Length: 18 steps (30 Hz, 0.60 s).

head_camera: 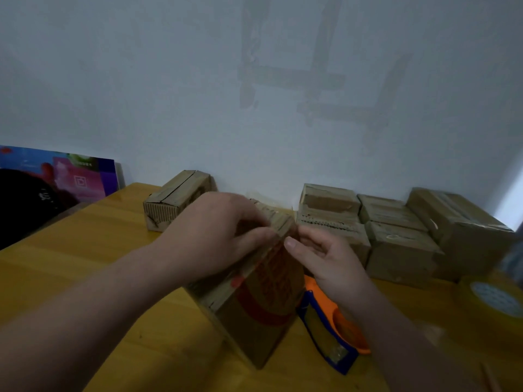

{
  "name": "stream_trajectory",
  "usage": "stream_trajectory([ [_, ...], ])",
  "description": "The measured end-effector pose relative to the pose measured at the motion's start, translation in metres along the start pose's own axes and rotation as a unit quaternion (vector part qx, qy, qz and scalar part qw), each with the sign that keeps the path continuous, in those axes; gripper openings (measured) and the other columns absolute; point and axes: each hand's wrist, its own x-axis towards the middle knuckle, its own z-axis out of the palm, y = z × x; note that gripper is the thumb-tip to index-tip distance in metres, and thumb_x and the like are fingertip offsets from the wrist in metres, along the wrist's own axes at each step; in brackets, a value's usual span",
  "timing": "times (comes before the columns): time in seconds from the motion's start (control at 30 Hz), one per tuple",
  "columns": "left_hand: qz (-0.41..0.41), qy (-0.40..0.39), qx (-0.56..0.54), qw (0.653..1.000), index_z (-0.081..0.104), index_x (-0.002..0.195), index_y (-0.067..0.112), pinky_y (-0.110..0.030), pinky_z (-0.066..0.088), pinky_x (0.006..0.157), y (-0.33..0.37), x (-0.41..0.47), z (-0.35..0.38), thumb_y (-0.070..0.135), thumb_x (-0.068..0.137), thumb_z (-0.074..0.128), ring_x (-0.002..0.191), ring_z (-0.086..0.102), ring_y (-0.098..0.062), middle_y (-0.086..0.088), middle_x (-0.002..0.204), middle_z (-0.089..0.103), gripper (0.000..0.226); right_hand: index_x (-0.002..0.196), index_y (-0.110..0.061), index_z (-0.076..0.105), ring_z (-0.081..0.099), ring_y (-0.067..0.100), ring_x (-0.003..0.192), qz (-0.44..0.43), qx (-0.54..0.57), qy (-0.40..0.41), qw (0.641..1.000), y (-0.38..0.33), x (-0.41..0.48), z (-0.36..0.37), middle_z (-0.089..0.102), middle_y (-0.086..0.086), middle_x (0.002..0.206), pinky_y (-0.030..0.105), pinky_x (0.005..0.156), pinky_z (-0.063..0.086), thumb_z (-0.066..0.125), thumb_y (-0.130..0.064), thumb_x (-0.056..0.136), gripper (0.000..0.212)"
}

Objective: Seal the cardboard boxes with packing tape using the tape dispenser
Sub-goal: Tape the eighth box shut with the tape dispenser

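Head view: Your left hand (223, 236) presses its curled fingers onto the top of an upright cardboard box (254, 301) with red print, at the centre of the smooth yellow table (70, 267). Your right hand (325, 258) pinches the box's top edge. The orange-and-blue tape dispenser (331, 326) lies just right of it. Taped boxes (396, 239) line the wall.
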Motion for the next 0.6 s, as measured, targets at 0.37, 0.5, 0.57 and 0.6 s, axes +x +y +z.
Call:
stream_trajectory([
  [0.37,0.043,-0.100,-0.076,0.991,0.056,0.127,0.038,0.007,0.030,0.086,-0.023,-0.007,0.000,0.051,0.077,0.052,0.109,0.038,0.028,0.035,0.125,0.046,0.052,0.107,-0.024,0.072,0.069,0.010,0.091,-0.016,0.001,-0.001,1.000,0.007,0.000,0.007,0.074,-0.005,0.097,0.027,0.074,0.057,0.055,-0.037,0.087,0.029],
  [0.5,0.058,-0.127,-0.068,0.988,0.058,0.125,0.036,-0.004,0.038,0.095,-0.027,-0.005,0.002,0.044,0.082,0.058,0.118,0.043,0.016,0.032,0.126,0.050,0.044,0.092,-0.030,0.071,0.069,0.002,0.080,-0.038,-0.010,0.014,0.999,0.010,-0.003,0.015,0.074,-0.015,0.084,0.017,0.061,0.053,0.062,-0.035,0.080,0.015],
  [0.57,0.066,-0.138,-0.066,0.986,0.056,0.128,0.036,-0.004,0.036,0.097,-0.028,-0.004,0.004,0.046,0.083,0.056,0.120,0.041,0.017,0.030,0.129,0.050,0.046,0.090,-0.028,0.071,0.068,-0.002,0.073,-0.044,-0.021,0.025,0.998,0.010,-0.004,0.016,0.071,-0.019,0.076,0.013,0.058,0.050,0.066,-0.037,0.075,0.018],
  [0.6,0.070,-0.141,-0.068,0.985,0.055,0.129,0.036,-0.002,0.033,0.098,-0.027,-0.003,0.005,0.045,0.085,0.057,0.121,0.039,0.017,0.030,0.130,0.050,0.045,0.091,-0.025,0.072,0.067,-0.001,0.071,-0.047,-0.035,0.028,0.998,0.012,-0.004,0.015,0.071,-0.019,0.074,0.014,0.058,0.051,0.068,-0.040,0.073,0.024],
])
